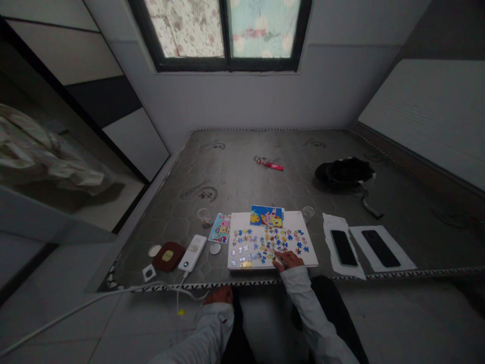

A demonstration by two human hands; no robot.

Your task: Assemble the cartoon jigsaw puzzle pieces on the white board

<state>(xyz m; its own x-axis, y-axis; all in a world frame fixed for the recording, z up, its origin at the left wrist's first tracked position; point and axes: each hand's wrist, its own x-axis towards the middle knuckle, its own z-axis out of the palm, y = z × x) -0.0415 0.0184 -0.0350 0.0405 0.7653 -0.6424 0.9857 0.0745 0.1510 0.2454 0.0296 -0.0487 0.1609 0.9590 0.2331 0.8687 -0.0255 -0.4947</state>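
Note:
My right hand [289, 260] reaches over a white board [238, 219] at the edge of the bed. Its thumb and index finger close around a small jigsaw piece among the loose ones. Many jigsaw pieces [242, 249], blue, yellow and pale silvery, lie spread across the board. A cartoon picture card [267, 216] rests at the board's far edge, and a second colourful card [220, 228] lies by its left side. Down by my left knee, below the bed's edge, is my left hand [219, 294]; its fingers are hidden from view.
Clear plastic cups [205, 217] stand beyond the board's corners. To the left lie a white power bank [192, 254] with a cable and a brown round-cornered case [168, 256]. Two phones [344, 247] lie at right, a black cap [345, 173] farther back, and a red strip [273, 165] behind.

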